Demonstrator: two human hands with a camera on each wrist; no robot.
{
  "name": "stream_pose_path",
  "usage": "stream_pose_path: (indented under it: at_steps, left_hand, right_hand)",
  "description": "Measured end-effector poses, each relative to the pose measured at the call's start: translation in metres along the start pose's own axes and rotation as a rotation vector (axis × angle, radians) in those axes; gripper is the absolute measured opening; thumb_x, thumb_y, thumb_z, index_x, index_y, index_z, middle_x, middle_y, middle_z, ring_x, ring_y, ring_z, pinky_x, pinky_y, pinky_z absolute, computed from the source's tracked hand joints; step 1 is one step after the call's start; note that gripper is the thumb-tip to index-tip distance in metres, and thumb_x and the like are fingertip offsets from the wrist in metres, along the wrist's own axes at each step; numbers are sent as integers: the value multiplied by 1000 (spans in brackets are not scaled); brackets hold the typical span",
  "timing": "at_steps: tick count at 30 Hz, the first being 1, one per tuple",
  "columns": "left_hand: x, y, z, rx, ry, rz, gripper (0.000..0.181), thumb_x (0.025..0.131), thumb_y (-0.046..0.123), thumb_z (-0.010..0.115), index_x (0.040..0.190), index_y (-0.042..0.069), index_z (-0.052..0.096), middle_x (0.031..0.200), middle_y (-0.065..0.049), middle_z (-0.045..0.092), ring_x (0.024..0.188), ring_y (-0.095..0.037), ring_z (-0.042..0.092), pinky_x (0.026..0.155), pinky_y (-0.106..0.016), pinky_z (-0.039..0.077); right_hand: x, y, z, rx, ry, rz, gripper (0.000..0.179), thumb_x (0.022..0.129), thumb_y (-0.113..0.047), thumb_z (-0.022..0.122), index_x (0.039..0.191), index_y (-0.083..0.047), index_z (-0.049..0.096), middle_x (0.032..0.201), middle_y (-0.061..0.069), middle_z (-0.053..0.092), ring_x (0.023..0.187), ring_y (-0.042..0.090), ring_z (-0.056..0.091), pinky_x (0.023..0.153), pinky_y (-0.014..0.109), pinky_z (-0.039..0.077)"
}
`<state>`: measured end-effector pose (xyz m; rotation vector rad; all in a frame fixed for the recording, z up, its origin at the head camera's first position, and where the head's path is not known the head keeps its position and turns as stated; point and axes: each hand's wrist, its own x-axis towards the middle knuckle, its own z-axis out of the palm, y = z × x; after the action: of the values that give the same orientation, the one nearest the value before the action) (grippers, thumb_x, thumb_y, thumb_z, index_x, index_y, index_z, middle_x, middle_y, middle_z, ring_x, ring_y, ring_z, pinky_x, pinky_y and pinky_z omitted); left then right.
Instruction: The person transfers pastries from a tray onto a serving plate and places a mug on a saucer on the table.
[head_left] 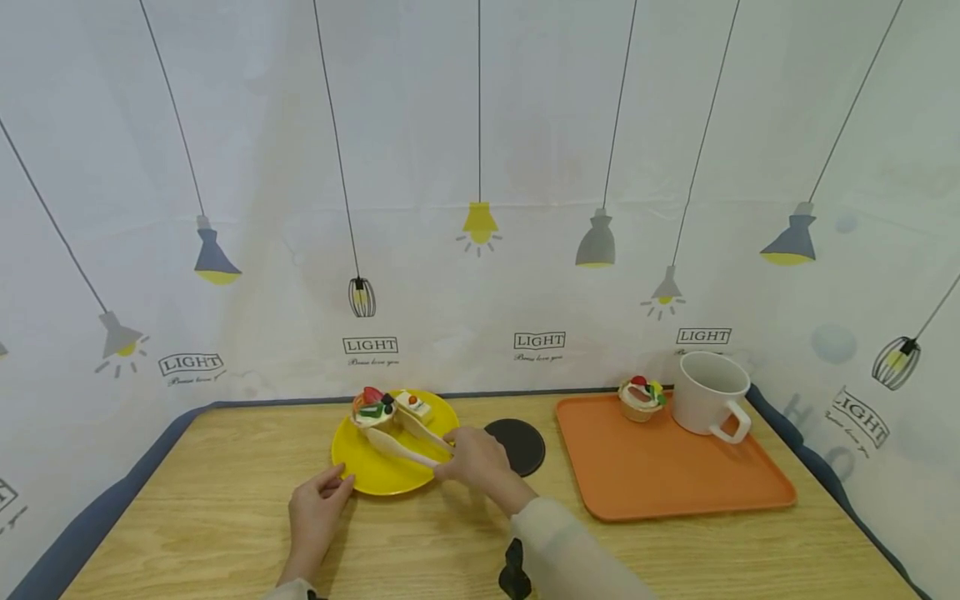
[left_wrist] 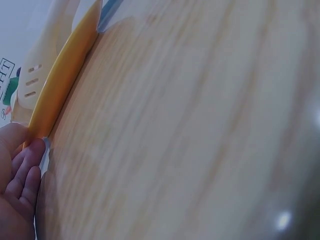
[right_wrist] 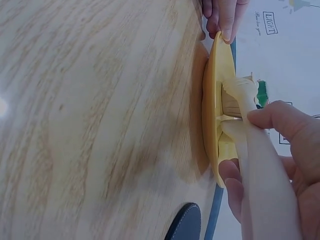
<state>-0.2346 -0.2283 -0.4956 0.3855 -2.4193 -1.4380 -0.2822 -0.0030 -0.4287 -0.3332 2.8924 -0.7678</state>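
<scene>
My left hand (head_left: 318, 508) pinches the near-left rim of a yellow plate (head_left: 375, 479), thumb on top and fingers beneath in the left wrist view. With my right hand (head_left: 483, 462) I hold cream-coloured tongs (head_left: 405, 451) over the plate. Their tips lie either side of a fruit tart (head_left: 371, 408) topped with cream, strawberry and dark berries; whether they grip it I cannot tell. A small square cake (head_left: 415, 405) sits behind it on the plate. In the right wrist view, thumb and fingers press the tongs (right_wrist: 267, 180) from both sides.
Right of the plate lies a round black coaster (head_left: 515, 447). Farther right, an orange tray (head_left: 675, 483) bears a second fruit tart (head_left: 641, 400) and a white mug (head_left: 705, 392). A white printed curtain (head_left: 435, 292) hangs behind the wooden table (head_left: 405, 542).
</scene>
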Motion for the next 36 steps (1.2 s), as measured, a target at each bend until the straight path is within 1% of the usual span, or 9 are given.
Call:
stream_pose_path:
  at_steps: [8,17,30,36]
  left_hand:
    - [0,-1,0,5,-3,-9,35,87,12,65,115,-7,61,96,-18,65,81,-21,62,60,-11,45]
    - [0,-1,1,13,16,12,33,86,11,65,114,-8,62,94,-18,66,77,-16,62,59,-11,45]
    - [-3,2,0,9,19,17,33,86,11,66,113,-8,62,94,-19,66,75,-15,62,59,-12,46]
    - [-3,3,0,32,23,16,33,86,11,65,112,-8,62,93,-19,66,76,-18,62,59,-11,45]
  right_hand:
    - [-4,3,-6,3,6,-29,50,71,-31,77,114,-10,66,94,0,64,66,13,49,58,31,43]
    - [-10,2,-13,-3,-3,-31,48,70,-29,78,112,-9,67,91,0,64,66,13,50,56,30,43]
    - [-22,6,-20,62,5,-60,46,72,-26,78,113,-8,66,91,4,65,64,13,52,54,30,44]
    - [-27,10,-25,64,16,-77,45,72,-26,78,112,-9,67,85,1,65,62,12,53,51,28,43]
